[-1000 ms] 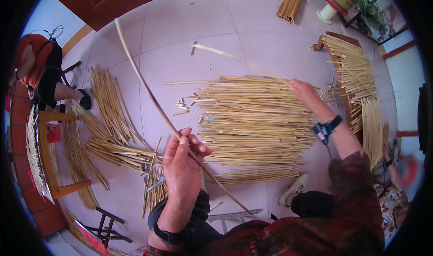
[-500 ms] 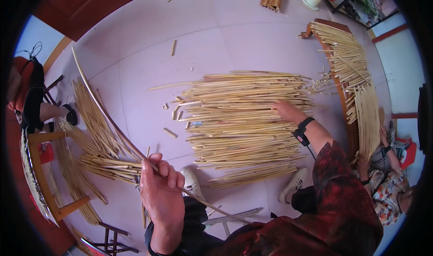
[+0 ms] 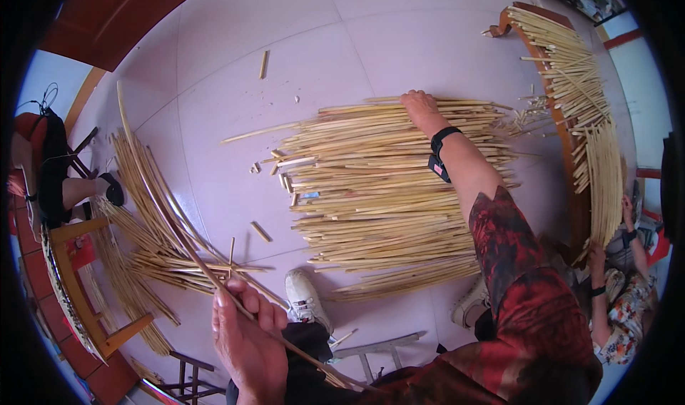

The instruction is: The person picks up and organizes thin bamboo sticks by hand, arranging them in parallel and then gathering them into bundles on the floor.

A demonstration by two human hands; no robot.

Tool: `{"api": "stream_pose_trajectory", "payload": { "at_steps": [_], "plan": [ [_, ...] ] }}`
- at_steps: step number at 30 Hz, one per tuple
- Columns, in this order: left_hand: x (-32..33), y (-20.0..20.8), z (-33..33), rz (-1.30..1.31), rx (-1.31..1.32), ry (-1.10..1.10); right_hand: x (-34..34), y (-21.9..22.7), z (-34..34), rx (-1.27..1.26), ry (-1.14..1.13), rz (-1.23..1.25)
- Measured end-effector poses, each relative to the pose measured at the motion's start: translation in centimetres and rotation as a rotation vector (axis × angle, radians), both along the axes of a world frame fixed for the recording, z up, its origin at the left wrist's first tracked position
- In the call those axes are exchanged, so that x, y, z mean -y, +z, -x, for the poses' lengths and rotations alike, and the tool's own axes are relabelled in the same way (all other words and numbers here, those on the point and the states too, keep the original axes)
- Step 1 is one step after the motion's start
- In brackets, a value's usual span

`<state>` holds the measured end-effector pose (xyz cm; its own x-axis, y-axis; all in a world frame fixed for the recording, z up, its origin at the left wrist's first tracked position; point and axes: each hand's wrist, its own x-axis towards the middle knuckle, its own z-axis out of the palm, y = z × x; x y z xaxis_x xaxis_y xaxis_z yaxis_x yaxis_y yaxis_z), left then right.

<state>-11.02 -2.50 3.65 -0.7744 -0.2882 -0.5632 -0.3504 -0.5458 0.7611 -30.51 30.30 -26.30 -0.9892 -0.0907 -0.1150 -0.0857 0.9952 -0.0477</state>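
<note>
A long, slender, slightly curved stick rises far to the left from my left hand. My fingers are closed round it, and its lower part slants down toward my lap. In front of me, a broad pile of pale straw-coloured sticks lies side by side on the floor. My right hand rests at the pile's far edge. Its fingers are curled down over the top sticks, and what they grip is hidden beneath them.
Loose bundles of sticks lie at the left, near a wooden stool. A long wooden bench loaded with sticks stands at the right, where another person works. Short offcuts and my shoe are beside the pile.
My right hand has moved away from me, from the middle of the pile to its far edge. My left hand keeps its hold on the long stick. The view has shifted slightly.
</note>
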Motion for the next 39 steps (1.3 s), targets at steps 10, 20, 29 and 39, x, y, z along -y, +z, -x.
{"api": "stream_pose_trajectory", "payload": {
  "at_steps": [10,20,29,39],
  "plan": [
    [-0.3,0.2,0.0,0.002,0.003,-0.043,1.0,-0.1,0.6,0.08,0.124,-0.122],
    [-0.2,0.3,-0.6,-0.048,0.024,-0.096,0.6,0.6,0.6,0.106,0.104,0.038],
    [0.0,0.8,-1.0,-0.03,0.015,-0.117,1.2,1.3,-2.2,-0.027,0.221,0.118],
    [-0.7,1.0,-1.3,-0.011,-0.01,-0.105,3.1,2.4,-9.9,-0.096,0.211,0.29]
  ]
}}
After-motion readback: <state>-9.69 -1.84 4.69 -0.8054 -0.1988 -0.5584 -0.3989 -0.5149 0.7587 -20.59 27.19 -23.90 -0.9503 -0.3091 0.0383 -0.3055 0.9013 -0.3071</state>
